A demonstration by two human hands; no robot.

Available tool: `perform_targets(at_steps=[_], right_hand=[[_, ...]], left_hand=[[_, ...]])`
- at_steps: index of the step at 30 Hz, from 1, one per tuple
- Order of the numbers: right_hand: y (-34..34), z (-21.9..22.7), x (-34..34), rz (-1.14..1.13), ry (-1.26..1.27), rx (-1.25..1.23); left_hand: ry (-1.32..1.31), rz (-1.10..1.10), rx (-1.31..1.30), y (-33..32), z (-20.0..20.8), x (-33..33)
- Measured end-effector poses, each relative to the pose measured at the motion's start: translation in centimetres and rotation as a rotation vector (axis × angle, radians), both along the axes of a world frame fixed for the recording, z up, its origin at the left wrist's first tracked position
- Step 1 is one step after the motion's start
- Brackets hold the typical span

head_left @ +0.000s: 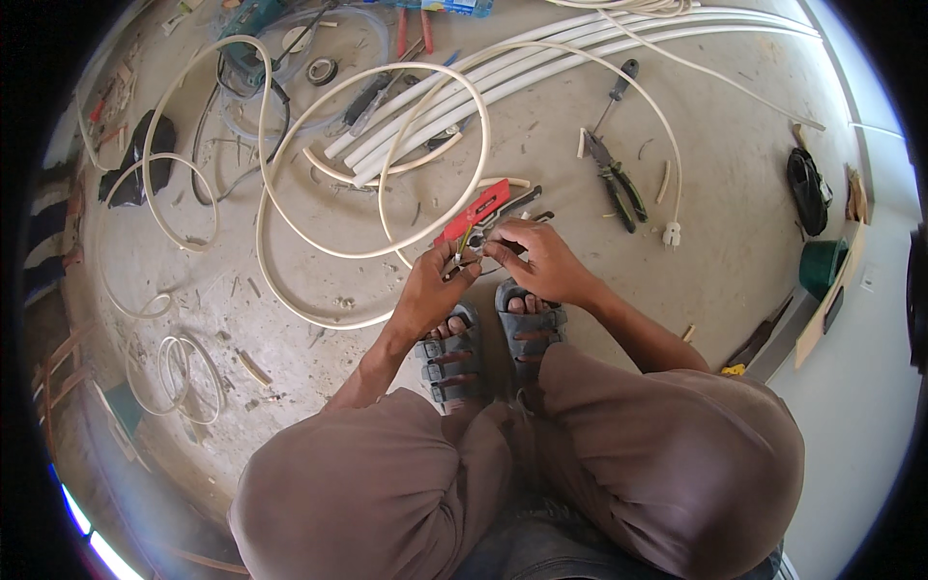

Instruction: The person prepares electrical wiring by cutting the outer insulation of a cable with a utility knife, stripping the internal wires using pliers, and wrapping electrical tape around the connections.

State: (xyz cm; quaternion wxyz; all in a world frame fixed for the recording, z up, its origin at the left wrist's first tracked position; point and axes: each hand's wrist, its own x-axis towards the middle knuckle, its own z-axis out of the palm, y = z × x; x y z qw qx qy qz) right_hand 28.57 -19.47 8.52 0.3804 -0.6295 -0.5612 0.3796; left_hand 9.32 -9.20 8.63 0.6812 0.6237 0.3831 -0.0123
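In front of my feet, both my hands are closed and close together. My left hand [425, 295] pinches the end of a cream cable, where a thin yellow-green wire [463, 242] sticks out past the fingertips. My right hand [546, 263] is bent in a pinch right beside it; what its fingers hold is too small to make out. Just beyond the fingers lies a red flat tool [476, 212] with a dark slot. The long cream cable [483, 126] runs in wide loops over the floor to the left and beyond.
White plastic tubes [464, 116] lie fanned out ahead. To the right are pliers [616, 184], a screwdriver [619, 87] and a white plug [672, 234]. A teal power tool [253, 58], a tape roll [322, 71] and a black bag [145, 159] lie at the far left. A green container [820, 269] stands by the wall.
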Motion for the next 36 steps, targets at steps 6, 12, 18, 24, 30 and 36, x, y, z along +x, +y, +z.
perform_targets(at_steps=[6,12,18,24,30,36], right_hand=[[0.4,-0.4,0.4,0.106,-0.014,0.082],[0.7,0.6,0.6,0.199,-0.029,0.047],[0.8,0.3,0.5,0.198,-0.027,0.044],[-0.1,0.6,-2.0,-0.026,-0.059,0.057],[-0.8,0.1,-3.1,-0.077,-0.245,0.192],[-1.6,-0.1,-4.2,-0.147,-0.274,0.105]], left_hand=[[0.003,-0.049,0.044,-0.3,-0.6,-0.5],[-0.077,-0.078,0.038,-0.1,-0.9,-1.0],[-0.034,-0.063,0.011,-0.2,-0.6,-1.2],[-0.044,0.063,0.060,-0.7,0.2,-0.8],[-0.029,0.180,0.086,-1.2,-0.9,-1.0],[0.002,0.167,0.133,-1.2,-0.4,-0.7]])
